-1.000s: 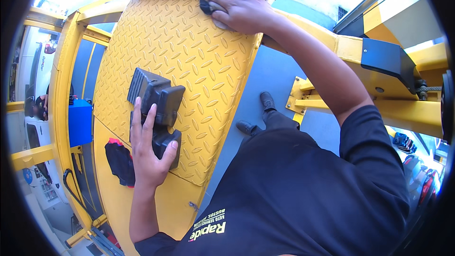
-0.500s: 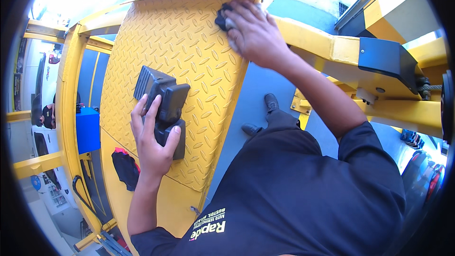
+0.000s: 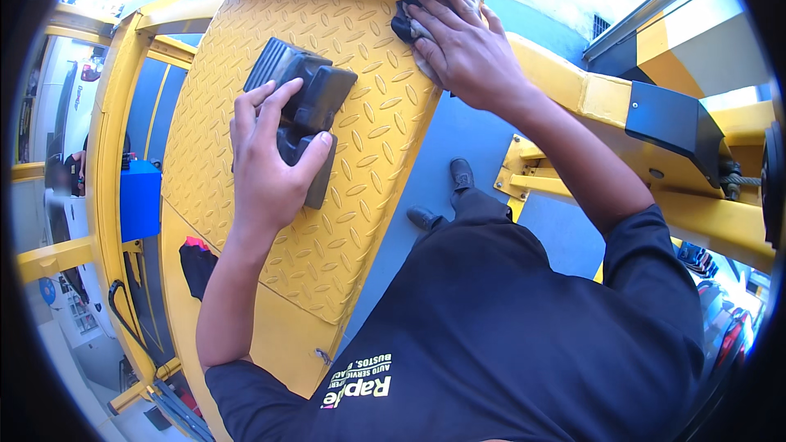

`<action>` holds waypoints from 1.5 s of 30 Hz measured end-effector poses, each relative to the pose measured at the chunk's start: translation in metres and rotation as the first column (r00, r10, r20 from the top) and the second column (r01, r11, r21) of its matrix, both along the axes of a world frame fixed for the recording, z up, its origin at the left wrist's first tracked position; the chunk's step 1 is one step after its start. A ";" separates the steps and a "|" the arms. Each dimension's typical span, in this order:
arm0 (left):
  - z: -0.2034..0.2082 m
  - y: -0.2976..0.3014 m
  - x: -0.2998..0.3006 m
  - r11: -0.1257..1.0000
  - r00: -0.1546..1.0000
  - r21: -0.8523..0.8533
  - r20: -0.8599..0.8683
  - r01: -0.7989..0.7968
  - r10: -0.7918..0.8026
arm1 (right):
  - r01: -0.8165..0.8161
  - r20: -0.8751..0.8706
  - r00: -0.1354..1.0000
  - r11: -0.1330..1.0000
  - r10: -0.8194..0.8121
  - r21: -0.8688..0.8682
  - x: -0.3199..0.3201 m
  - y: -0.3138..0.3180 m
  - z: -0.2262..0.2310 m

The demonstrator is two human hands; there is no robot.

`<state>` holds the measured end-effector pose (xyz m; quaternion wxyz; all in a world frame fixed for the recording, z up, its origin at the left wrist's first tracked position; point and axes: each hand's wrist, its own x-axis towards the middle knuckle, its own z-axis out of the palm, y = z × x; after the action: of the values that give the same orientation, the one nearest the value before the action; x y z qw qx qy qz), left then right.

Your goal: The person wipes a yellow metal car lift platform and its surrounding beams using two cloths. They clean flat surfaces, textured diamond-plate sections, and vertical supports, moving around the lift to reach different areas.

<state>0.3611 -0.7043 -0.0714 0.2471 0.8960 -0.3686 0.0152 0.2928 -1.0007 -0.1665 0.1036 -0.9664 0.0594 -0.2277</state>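
Several black, ridged blocks [image 3: 321, 96], perhaps rubber, sit bunched on the yellow diamond-tread plate [image 3: 364, 196]. My left hand [image 3: 272, 160] grips them from the near left side, with fingers over the left edge and thumb on the nearest block. At the plate's far right corner, my right hand [image 3: 468, 57] presses a crumpled dark and greyish rag [image 3: 404, 23] against the edge. Its fingers cover most of the cloth. Near my left forearm, a black glove-like cloth with a red edge [image 3: 196, 268] lies on the smooth yellow surface.
A thick yellow beam [image 3: 565, 86] with a black cover [image 3: 667, 119] runs off to the right. On the left stand a yellow post [image 3: 115, 139] and a blue box [image 3: 141, 200]. My shoes [image 3: 461, 172] are on the grey-blue floor. A person [image 3: 78, 172] shows at the far left.
My left hand and the black blocks have moved farther up the plate, away from me. My right hand with the rag has shifted slightly right along the far corner.
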 end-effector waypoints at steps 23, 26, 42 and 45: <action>-0.005 -0.024 0.025 0.994 0.994 -0.004 0.013 0.106 -0.106 | -0.008 0.082 0.997 0.996 0.015 -0.084 -0.017 -0.006 0.003; -0.005 -0.021 0.022 0.992 0.992 -0.015 0.017 0.126 -0.125 | -0.233 0.179 0.961 0.965 0.210 0.119 -0.043 0.013 -0.007; 0.007 -0.013 0.016 0.981 0.990 0.150 0.053 0.120 -0.129 | -0.069 0.139 0.988 0.997 0.071 -0.020 -0.013 -0.012 0.003; 0.005 -0.011 0.017 0.981 0.988 0.151 0.070 0.123 -0.135 | -0.157 0.189 0.972 0.983 0.137 0.098 -0.012 -0.001 -0.003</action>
<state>0.3783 -0.7151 -0.0661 0.1661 0.8846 -0.4358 0.0079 0.2812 -1.0013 -0.1694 0.1793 -0.9359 -0.0095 -0.3030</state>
